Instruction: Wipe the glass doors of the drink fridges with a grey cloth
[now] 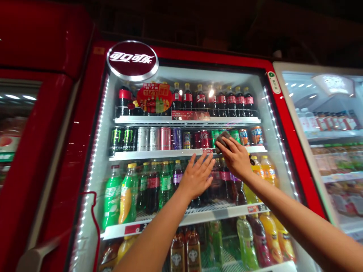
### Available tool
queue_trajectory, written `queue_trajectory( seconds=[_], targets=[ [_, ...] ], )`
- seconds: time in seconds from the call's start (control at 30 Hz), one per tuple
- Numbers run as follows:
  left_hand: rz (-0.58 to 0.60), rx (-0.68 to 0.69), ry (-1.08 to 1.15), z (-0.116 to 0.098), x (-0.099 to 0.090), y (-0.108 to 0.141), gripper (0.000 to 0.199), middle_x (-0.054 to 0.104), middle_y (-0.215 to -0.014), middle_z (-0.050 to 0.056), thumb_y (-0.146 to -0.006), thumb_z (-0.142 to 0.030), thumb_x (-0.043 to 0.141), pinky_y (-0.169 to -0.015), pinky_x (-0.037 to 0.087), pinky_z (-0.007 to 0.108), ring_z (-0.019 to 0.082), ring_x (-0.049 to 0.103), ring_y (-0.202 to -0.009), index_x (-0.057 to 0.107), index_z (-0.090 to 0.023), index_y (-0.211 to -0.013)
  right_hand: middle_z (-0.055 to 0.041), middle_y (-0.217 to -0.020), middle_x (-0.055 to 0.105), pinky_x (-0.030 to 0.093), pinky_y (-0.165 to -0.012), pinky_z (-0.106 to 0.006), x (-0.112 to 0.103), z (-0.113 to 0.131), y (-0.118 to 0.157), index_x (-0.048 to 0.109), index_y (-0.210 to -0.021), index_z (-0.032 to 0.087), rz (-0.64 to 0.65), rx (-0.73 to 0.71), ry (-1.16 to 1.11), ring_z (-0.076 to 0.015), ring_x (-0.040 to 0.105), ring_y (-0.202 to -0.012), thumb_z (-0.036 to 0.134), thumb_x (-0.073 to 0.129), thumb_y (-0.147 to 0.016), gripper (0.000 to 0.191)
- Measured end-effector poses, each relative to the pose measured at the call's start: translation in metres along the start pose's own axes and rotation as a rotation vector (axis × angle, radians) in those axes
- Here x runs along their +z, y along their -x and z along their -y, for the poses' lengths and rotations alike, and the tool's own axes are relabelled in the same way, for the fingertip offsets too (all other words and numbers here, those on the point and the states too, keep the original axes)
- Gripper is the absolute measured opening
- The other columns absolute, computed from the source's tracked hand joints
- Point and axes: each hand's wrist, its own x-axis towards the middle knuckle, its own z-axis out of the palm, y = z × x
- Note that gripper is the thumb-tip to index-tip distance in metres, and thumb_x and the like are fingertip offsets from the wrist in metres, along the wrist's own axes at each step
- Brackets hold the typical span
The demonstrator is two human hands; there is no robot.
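Observation:
A red-framed drinks cooler (pixel 272 113) with a glass door fills the middle of the view. My left hand (pixel 197 175) lies with its fingers spread against the glass, over the dark bottles just below the can shelf, and holds nothing. To its right and a little higher, my right hand (pixel 236 155) presses a dark grey cloth or pad (pixel 222 141) to the glass, in front of the green cans. Its fingers are bent round the pad, whose far side is hidden. A dark band is at the right wrist.
Cola bottles (pixel 200 96) line the top shelf, with cans (pixel 143 138) beneath and larger bottles (pixel 112 198) lower down. A round lit sign (pixel 132 60) juts out at the top left. Another red cooler (pixel 51 151) stands left, a white-framed one (pixel 300 151) right.

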Motion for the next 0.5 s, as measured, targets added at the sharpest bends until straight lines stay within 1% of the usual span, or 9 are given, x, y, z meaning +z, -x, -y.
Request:
queue_trajectory(
  seconds=[0.07, 0.1, 0.17, 0.2, 0.27, 0.33, 0.37, 0.43, 0.5],
  targets=[
    [-0.009, -0.005, 0.005, 0.0, 0.001, 0.0, 0.059, 0.031, -0.169, 0.003, -0.104, -0.046, 0.041, -0.13, 0.016, 0.054, 0.025, 0.019, -0.159, 0.036, -0.021, -0.157, -0.0021, -0.152, 0.056, 0.046, -0.108, -0.049, -0.009, -0.013, 0.014, 0.047, -0.153, 0.041, 0.055, -0.075, -0.001, -0.0299, 0.046, -0.143, 0.02, 0.051, -0.099, 0.057],
    [-0.013, -0.009, 0.01, 0.0, 0.002, 0.0, 0.059, 0.031, -0.169, 0.003, -0.103, -0.046, 0.042, -0.13, 0.016, 0.053, 0.025, 0.019, -0.159, 0.037, -0.021, -0.156, -0.0024, -0.152, 0.057, 0.046, -0.108, -0.049, -0.011, -0.019, 0.015, 0.046, -0.153, 0.041, 0.057, -0.076, -0.002, -0.03, 0.047, -0.143, 0.02, 0.051, -0.099, 0.058],
    [-0.021, -0.013, 0.018, -0.001, 0.003, 0.0, 0.06, 0.032, -0.168, 0.003, -0.102, -0.046, 0.045, -0.13, 0.018, 0.053, 0.025, 0.019, -0.159, 0.038, -0.021, -0.156, -0.0037, -0.151, 0.057, 0.047, -0.108, -0.051, -0.007, -0.028, 0.006, 0.044, -0.155, 0.041, 0.002, -0.005, -0.001, -0.0307, 0.05, -0.14, 0.02, 0.049, -0.1, 0.059],
    [-0.024, -0.014, 0.021, -0.001, 0.003, 0.001, 0.061, 0.033, -0.168, 0.003, -0.102, -0.046, 0.046, -0.13, 0.018, 0.053, 0.025, 0.02, -0.159, 0.037, -0.021, -0.156, -0.0041, -0.15, 0.057, 0.047, -0.108, -0.052, -0.002, -0.027, -0.004, 0.044, -0.155, 0.041, -0.043, 0.053, 0.004, -0.0315, 0.052, -0.138, 0.02, 0.048, -0.1, 0.059],
    [-0.026, -0.013, 0.022, -0.001, 0.004, 0.001, 0.062, 0.033, -0.168, 0.003, -0.101, -0.045, 0.047, -0.129, 0.019, 0.054, 0.026, 0.021, -0.158, 0.036, -0.02, -0.157, -0.0042, -0.149, 0.059, 0.048, -0.106, -0.055, 0.009, -0.016, -0.024, 0.045, -0.154, 0.042, -0.126, 0.165, 0.024, -0.0332, 0.054, -0.135, 0.021, 0.047, -0.1, 0.059],
    [-0.021, -0.013, 0.018, -0.001, 0.004, 0.001, 0.063, 0.034, -0.167, 0.005, -0.102, -0.045, 0.045, -0.129, 0.019, 0.054, 0.026, 0.024, -0.157, 0.035, -0.018, -0.157, -0.0037, -0.147, 0.06, 0.049, -0.105, -0.054, 0.017, 0.002, -0.036, 0.048, -0.153, 0.042, -0.137, 0.203, 0.039, -0.0338, 0.053, -0.136, 0.021, 0.049, -0.098, 0.058],
    [-0.017, -0.015, 0.016, -0.001, 0.003, 0.001, 0.062, 0.035, -0.167, 0.006, -0.102, -0.044, 0.044, -0.129, 0.019, 0.052, 0.026, 0.025, -0.157, 0.036, -0.017, -0.157, -0.0035, -0.148, 0.06, 0.049, -0.105, -0.053, 0.018, 0.011, -0.037, 0.05, -0.152, 0.04, -0.117, 0.188, 0.036, -0.0335, 0.052, -0.137, 0.021, 0.05, -0.098, 0.057],
    [-0.012, -0.011, 0.013, 0.0, 0.002, 0.002, 0.061, 0.037, -0.166, 0.007, -0.102, -0.042, 0.043, -0.13, 0.017, 0.05, 0.025, 0.027, -0.156, 0.038, -0.015, -0.156, -0.0029, -0.151, 0.058, 0.048, -0.108, -0.05, 0.012, 0.022, -0.027, 0.053, -0.15, 0.038, -0.048, 0.102, 0.007, -0.0318, 0.049, -0.141, 0.021, 0.051, -0.098, 0.054],
    [-0.013, 0.005, 0.015, 0.001, 0.0, 0.003, 0.058, 0.039, -0.165, 0.007, -0.102, -0.04, 0.044, -0.13, 0.014, 0.049, 0.025, 0.029, -0.155, 0.04, -0.015, -0.155, -0.0014, -0.152, 0.056, 0.047, -0.111, -0.049, 0.001, 0.019, -0.01, 0.055, -0.148, 0.038, 0.028, -0.013, -0.04, -0.0294, 0.047, -0.143, 0.021, 0.052, -0.099, 0.052]
  ],
)
